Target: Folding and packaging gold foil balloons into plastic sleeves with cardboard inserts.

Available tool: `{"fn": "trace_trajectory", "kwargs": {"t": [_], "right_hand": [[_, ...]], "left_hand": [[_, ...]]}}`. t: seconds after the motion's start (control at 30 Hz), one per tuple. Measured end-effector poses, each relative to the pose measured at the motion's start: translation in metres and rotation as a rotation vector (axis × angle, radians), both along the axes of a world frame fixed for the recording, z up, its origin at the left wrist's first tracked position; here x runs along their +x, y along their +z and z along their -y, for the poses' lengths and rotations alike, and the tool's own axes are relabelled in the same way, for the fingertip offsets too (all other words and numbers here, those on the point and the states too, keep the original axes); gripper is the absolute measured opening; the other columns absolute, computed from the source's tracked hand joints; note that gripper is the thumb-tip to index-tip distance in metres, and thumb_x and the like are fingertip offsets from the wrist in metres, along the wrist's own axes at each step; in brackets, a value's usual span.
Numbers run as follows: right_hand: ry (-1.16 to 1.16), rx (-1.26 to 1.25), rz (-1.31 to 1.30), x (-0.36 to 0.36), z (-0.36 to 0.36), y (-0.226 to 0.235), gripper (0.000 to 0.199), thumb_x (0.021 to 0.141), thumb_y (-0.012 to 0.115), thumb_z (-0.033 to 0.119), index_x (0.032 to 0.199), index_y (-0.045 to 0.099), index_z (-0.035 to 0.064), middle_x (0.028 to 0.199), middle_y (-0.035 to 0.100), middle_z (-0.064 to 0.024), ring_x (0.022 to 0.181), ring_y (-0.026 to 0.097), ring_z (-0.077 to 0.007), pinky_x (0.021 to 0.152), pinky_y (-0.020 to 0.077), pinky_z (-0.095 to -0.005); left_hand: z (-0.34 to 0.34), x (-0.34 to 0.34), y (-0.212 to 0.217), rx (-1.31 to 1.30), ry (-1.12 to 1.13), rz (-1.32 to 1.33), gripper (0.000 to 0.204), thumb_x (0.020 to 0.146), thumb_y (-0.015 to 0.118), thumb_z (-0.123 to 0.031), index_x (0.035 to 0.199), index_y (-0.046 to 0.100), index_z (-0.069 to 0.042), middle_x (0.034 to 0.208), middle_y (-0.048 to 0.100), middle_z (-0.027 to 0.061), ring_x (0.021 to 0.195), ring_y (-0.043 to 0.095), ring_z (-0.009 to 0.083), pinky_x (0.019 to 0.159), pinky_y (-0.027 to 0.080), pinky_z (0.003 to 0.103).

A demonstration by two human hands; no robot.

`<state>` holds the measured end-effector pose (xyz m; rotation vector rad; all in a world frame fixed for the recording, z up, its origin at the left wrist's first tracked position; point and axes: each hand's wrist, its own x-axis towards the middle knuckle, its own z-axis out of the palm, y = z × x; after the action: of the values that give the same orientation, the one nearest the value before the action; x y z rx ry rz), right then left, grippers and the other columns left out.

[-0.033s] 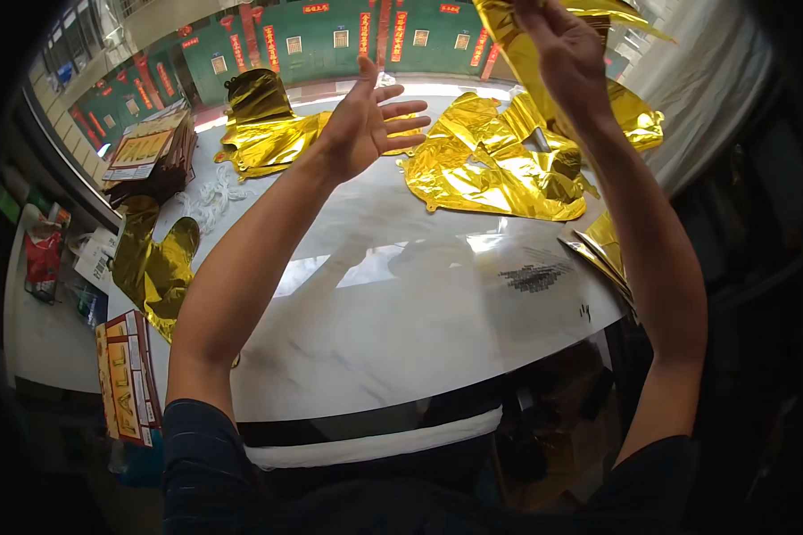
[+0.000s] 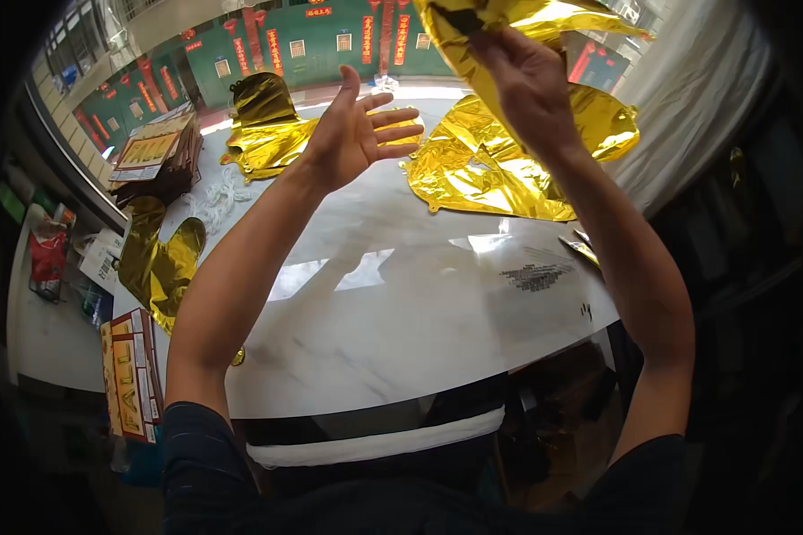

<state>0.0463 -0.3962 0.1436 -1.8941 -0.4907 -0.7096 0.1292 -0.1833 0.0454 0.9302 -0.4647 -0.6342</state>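
My right hand [image 2: 533, 94] is raised over the far right of the table, its fingers pinching a gold foil balloon [image 2: 589, 15] that is flat and uninflated. Its far end reaches past the top of the view. Beneath it, a wide crumpled gold foil sheet [image 2: 486, 183], likewise flat, lies on the tabletop, partly hidden by my right forearm. My left hand [image 2: 352, 134] hovers with thumb up and fingers spread, holding nothing. Behind that hand lies another gold foil balloon [image 2: 272, 134]. A further curved foil piece [image 2: 162, 267] rests at the table's left edge, beside my left forearm.
The white marbled table [image 2: 375, 348] bears a tangle of white string [image 2: 216, 201] and a stack of printed packages [image 2: 156, 152] at far left. More packages [image 2: 134, 379] stand at the near left edge. A side shelf [image 2: 45, 348] holds a red packet [image 2: 49, 259]. A white curtain [image 2: 705, 98] hangs right.
My right hand has swung left and a little nearer, bringing the foil balloon over the table's middle. The left hand has shifted slightly left, still spread.
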Motion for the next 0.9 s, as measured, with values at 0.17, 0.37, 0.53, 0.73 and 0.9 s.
{"fn": "trace_trajectory", "kwargs": {"t": [0.17, 0.37, 0.53, 0.73, 0.9], "right_hand": [[0.359, -0.427, -0.049, -0.105, -0.091, -0.124, 0.014, 0.099, 0.065, 0.013, 0.113, 0.067, 0.0117, 0.096, 0.072, -0.0155, 0.089, 0.071, -0.0371, 0.075, 0.0553, -0.0454], [0.548, -0.789, -0.109, -0.159, -0.087, -0.187, 0.037, 0.088, 0.067, 0.006, 0.125, 0.067, 0.0121, 0.149, 0.059, -0.0101, 0.144, 0.050, -0.0349, 0.123, 0.0372, -0.0517], [0.449, -0.934, -0.036, -0.181, -0.078, -0.182, 0.036, 0.090, 0.065, 0.011, 0.126, 0.069, 0.0130, 0.150, 0.056, -0.0113, 0.145, 0.048, -0.0341, 0.122, 0.0372, -0.0531], [0.297, -0.989, -0.063, -0.199, -0.061, -0.172, 0.039, 0.089, 0.063, 0.009, 0.128, 0.065, 0.0088, 0.148, 0.057, -0.0149, 0.146, 0.048, -0.0365, 0.122, 0.0382, -0.0523], [0.304, -0.964, -0.090, -0.205, -0.049, -0.170, 0.041, 0.088, 0.065, 0.011, 0.129, 0.065, 0.0077, 0.146, 0.058, -0.0154, 0.144, 0.050, -0.0370, 0.120, 0.0402, -0.0509]], "left_hand": [[-0.109, -0.055, -0.030, 0.103, -0.080, -0.046, 0.117, 0.091, 0.039, -0.088, 0.162, 0.020, 0.002, 0.150, 0.050, 0.0310, 0.131, 0.061, 0.0396, 0.105, 0.056, 0.050], [-0.158, -0.112, -0.056, 0.383, 0.174, -0.021, 0.092, 0.097, 0.058, -0.070, 0.153, 0.042, 0.002, 0.142, 0.060, 0.0168, 0.124, 0.065, 0.0227, 0.102, 0.056, 0.036], [-0.173, -0.121, -0.044, 0.746, 0.332, 0.081, 0.121, 0.082, 0.076, -0.072, 0.160, 0.025, 0.006, 0.137, 0.060, 0.0199, 0.113, 0.068, 0.0210, 0.088, 0.059, 0.032], [-0.158, -0.139, -0.063, 1.324, 0.561, 0.809, 0.138, 0.071, 0.094, -0.046, 0.164, 0.005, 0.004, 0.148, 0.046, 0.0337, 0.126, 0.058, 0.0415, 0.108, 0.048, 0.044], [-0.150, -0.129, -0.065, 1.493, 0.443, 0.974, 0.106, 0.081, 0.081, -0.023, 0.163, 0.018, 0.001, 0.139, 0.054, 0.0305, 0.122, 0.061, 0.0478, 0.098, 0.053, 0.051]]}}
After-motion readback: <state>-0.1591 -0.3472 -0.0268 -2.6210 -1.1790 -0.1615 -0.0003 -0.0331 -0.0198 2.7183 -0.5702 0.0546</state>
